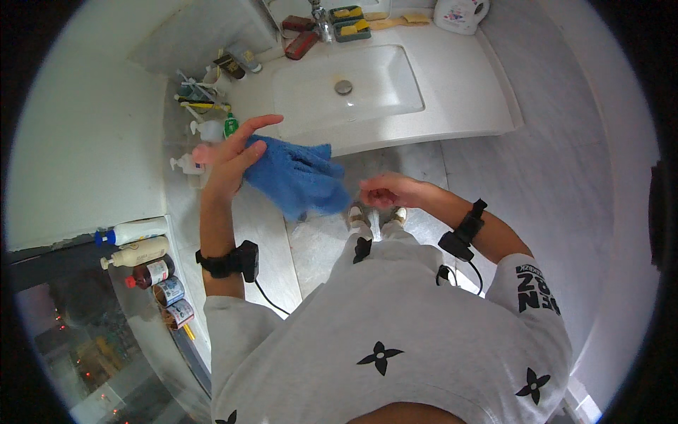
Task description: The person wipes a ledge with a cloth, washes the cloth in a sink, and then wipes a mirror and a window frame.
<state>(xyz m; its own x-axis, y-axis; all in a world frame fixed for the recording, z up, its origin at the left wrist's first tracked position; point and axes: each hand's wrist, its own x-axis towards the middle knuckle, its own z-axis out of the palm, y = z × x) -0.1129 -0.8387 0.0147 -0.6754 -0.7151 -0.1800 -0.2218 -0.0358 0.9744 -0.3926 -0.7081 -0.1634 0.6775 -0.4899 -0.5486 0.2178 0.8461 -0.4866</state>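
A blue cloth hangs in loose folds in front of the sink counter. My left hand grips its upper left corner, with the thumb pressed on the fabric and the index finger stretched out above it. To the right of the cloth, a small gap apart, is my right hand; its fingers are curled in and nothing shows in them. Both hands are above the floor, on my side of the counter edge. The lower tips of the cloth look slightly blurred.
The white sink is set in a pale counter. Around the faucet stand soap trays, a wooden brush and a white jug. Pump bottles line the left wall; several bottles stand on a sill.
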